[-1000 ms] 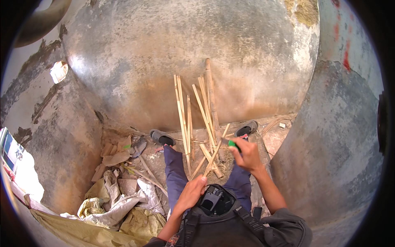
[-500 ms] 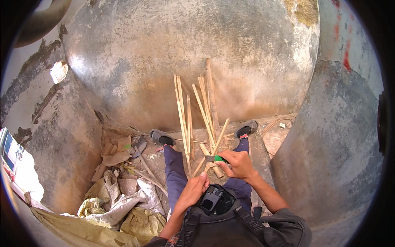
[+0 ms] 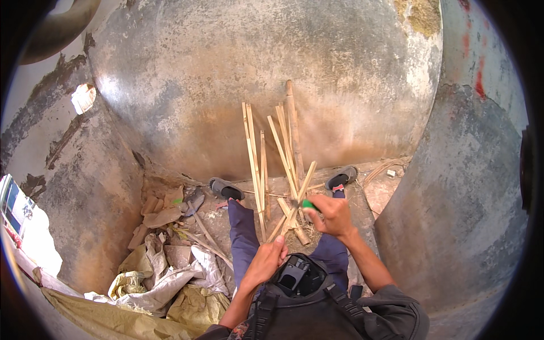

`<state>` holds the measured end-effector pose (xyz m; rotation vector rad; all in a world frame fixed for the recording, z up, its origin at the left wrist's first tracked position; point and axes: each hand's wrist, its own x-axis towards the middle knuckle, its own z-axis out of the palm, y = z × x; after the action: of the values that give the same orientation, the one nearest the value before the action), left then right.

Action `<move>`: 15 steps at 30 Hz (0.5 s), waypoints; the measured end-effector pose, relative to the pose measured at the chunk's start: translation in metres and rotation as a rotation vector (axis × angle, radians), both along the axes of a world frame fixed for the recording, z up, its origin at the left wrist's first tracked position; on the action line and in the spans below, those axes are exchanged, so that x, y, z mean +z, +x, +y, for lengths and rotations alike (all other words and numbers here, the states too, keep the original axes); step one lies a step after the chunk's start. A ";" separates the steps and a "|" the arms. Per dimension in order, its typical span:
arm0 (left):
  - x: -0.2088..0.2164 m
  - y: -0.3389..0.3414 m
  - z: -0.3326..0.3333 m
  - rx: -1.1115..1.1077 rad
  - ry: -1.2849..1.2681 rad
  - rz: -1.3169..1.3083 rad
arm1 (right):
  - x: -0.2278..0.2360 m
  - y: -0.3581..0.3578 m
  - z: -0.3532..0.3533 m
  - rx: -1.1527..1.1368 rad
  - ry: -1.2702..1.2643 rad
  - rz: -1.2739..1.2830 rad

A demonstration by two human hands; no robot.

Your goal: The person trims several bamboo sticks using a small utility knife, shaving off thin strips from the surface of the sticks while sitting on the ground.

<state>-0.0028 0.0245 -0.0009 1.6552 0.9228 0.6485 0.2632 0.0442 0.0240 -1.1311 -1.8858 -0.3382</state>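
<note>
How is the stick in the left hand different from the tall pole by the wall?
The stick is pale; the pole is browner. The stick is held in the left hand; the pole leans against the wall. Both are long and narrow.

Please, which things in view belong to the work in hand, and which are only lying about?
Work in hand:
- green-handled tool, in the right hand
- wooden strip, in the left hand
- leaning strips, probably

Lying about, apparently:
- crumpled sacks
- flat brown pieces
- small pale block
</note>
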 end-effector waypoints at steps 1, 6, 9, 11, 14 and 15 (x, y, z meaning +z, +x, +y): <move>-0.002 -0.002 -0.001 -0.017 -0.001 0.030 | -0.003 0.015 0.011 -0.090 0.074 0.097; -0.009 -0.021 -0.018 -0.073 -0.263 0.028 | 0.020 0.088 0.021 -0.324 -0.068 0.387; -0.010 -0.030 -0.010 -0.099 -0.323 -0.057 | 0.025 0.077 0.006 -0.197 -0.105 0.478; -0.003 -0.023 -0.006 -0.126 -0.311 -0.130 | 0.019 0.062 -0.002 -0.148 -0.083 0.484; 0.001 -0.012 -0.005 -0.050 -0.218 -0.141 | 0.006 0.040 -0.014 -0.121 -0.127 0.418; -0.001 -0.010 -0.004 -0.049 -0.169 -0.140 | 0.004 0.032 -0.017 -0.095 -0.111 0.363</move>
<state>-0.0132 0.0202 -0.0021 1.4591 0.8111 0.6279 0.2955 0.0274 0.0278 -1.2647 -1.5496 -0.0721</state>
